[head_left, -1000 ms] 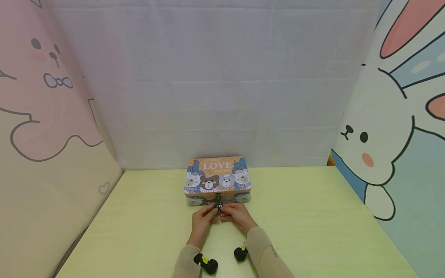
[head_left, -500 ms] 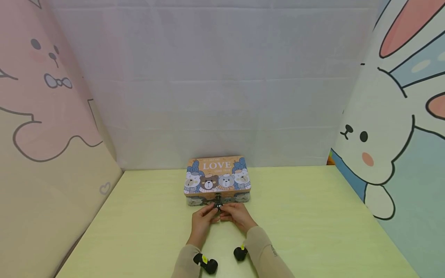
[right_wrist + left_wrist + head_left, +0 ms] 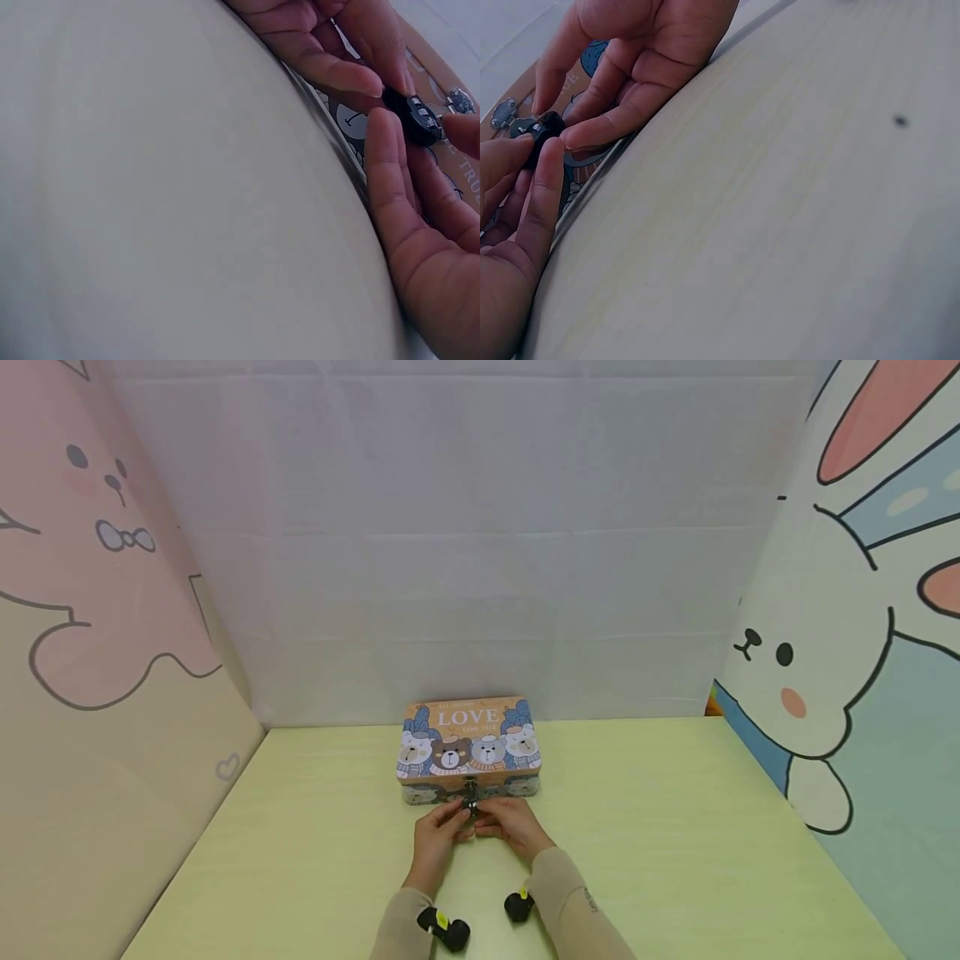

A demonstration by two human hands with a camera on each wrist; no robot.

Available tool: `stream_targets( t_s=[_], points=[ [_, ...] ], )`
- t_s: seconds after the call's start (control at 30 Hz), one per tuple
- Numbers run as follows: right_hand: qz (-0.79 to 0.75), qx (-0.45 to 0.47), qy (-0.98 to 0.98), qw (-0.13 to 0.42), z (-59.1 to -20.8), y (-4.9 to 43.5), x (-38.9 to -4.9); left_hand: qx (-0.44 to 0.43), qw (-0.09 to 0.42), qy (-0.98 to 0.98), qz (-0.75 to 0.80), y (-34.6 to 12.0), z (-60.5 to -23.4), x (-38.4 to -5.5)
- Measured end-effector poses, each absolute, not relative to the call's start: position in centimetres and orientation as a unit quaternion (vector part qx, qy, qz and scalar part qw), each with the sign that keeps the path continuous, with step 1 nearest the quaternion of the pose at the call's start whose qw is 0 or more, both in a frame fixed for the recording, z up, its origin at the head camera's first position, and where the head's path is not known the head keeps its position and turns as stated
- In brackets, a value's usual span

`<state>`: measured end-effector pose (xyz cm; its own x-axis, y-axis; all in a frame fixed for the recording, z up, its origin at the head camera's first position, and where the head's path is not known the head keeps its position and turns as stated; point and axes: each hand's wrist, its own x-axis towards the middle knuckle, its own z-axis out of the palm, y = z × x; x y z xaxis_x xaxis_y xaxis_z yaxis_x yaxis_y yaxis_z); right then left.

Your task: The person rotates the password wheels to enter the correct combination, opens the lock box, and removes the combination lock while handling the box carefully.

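Note:
A tin box (image 3: 468,739) with printed bears and the word LOVE on its lid stands at the back of the table, its lid down. On its front is a metal clasp (image 3: 460,100). Right at this clasp, a small black combination padlock (image 3: 412,116) with a row of number wheels is held between both hands. My left hand (image 3: 435,843) pinches it from the left with thumb and fingers. From the other side my right hand (image 3: 520,827) grips it with fingertips. The fingers partly cover the padlock (image 3: 544,135) in every view.
The pale yellow-green table (image 3: 675,827) reaches back to a white cloth wall (image 3: 480,543). Side panels with cartoon animals, one a rabbit (image 3: 817,693), flank it. Small black wrist cameras (image 3: 450,933) sit at both sleeves.

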<state>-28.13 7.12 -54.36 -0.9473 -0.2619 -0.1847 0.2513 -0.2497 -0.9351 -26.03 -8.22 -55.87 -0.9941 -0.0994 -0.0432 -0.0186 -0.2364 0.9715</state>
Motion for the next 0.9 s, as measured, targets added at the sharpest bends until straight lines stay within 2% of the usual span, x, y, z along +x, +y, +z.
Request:
stream_targets(
  t_s=[0.33, 0.9],
  points=[
    [-0.809, 0.006, 0.562, 0.172, -54.76, 7.34, -28.36, 0.049, 0.025, -0.618, -0.784, -8.15, -55.87, -25.98],
    [-0.801, -0.006, 0.577, 0.157, -54.96, 7.11, -28.44, 0.045, 0.017, -0.616, -0.786, -8.27, -55.86, -26.08]
  ],
)
